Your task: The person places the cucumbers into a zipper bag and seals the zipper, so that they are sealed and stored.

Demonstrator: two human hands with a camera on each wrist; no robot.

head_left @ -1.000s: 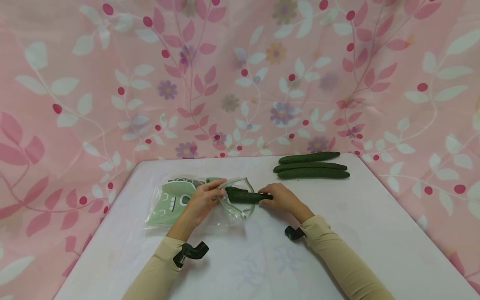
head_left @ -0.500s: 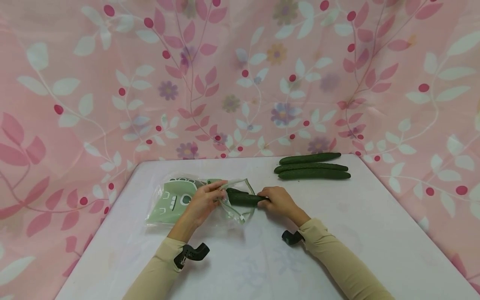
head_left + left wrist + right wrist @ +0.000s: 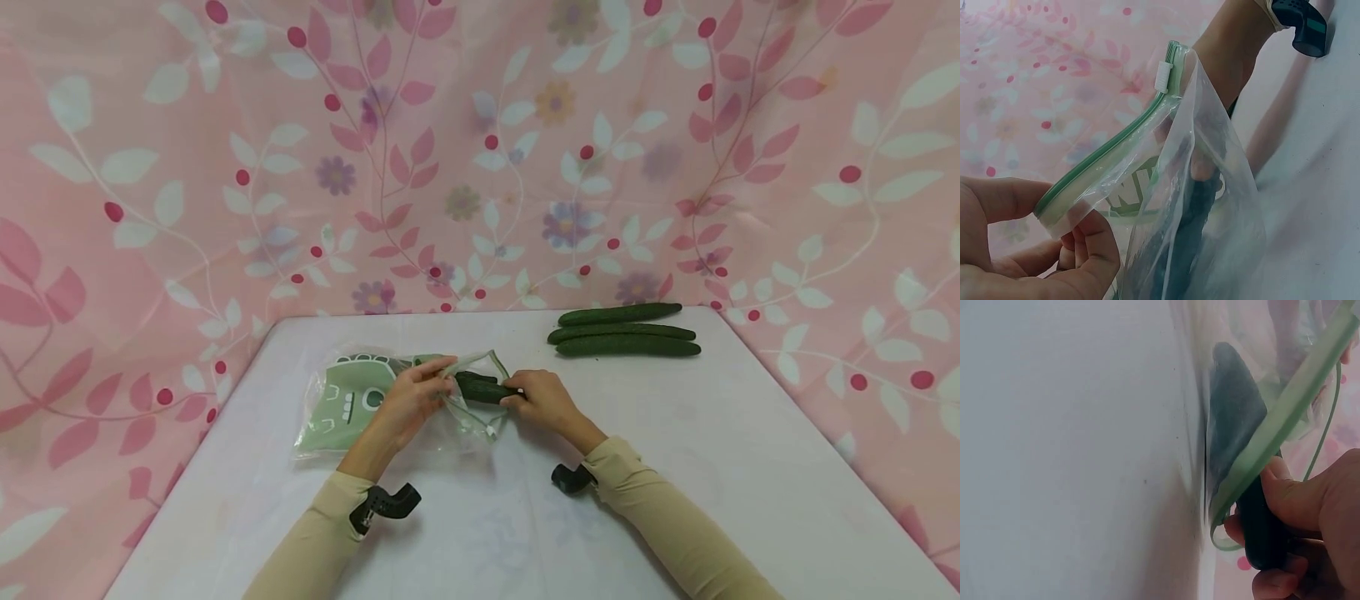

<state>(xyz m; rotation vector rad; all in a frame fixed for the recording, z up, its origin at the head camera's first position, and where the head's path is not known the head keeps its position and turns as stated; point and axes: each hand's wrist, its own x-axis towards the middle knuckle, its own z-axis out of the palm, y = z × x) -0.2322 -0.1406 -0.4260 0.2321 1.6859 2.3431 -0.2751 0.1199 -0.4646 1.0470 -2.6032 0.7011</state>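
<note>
- Now the right hand [image 3: 546, 402] sits closer to the mouth of the bag [image 3: 337, 421] than a second ago, and less of the held cucumber [image 3: 486, 392] shows outside it; I judge that the cucumber is being fed in lengthwise, with its gripped end left to go.
- Meanwhile the left hand [image 3: 411, 402] has barely shifted at the bag's mouth, which suggests its job is to keep the way clear.
- The left hand has thumb and fingers pinched on the bag's green zip edge [image 3: 1107, 150], lifting it off the desk [image 3: 637, 417]; the white slider [image 3: 1163, 77] sits further along that edge.
- The right hand comes from the bag's right, forearm slanting in, thumb and fingers curled round the cucumber near its end.
- A second dark green cucumber [image 3: 476, 377] appears just behind the held one, at the bag's mouth; how deep it goes I cannot tell.
- Three loose cucumbers [image 3: 628, 345] lie beyond and right of the bag, well apart from it.
</note>
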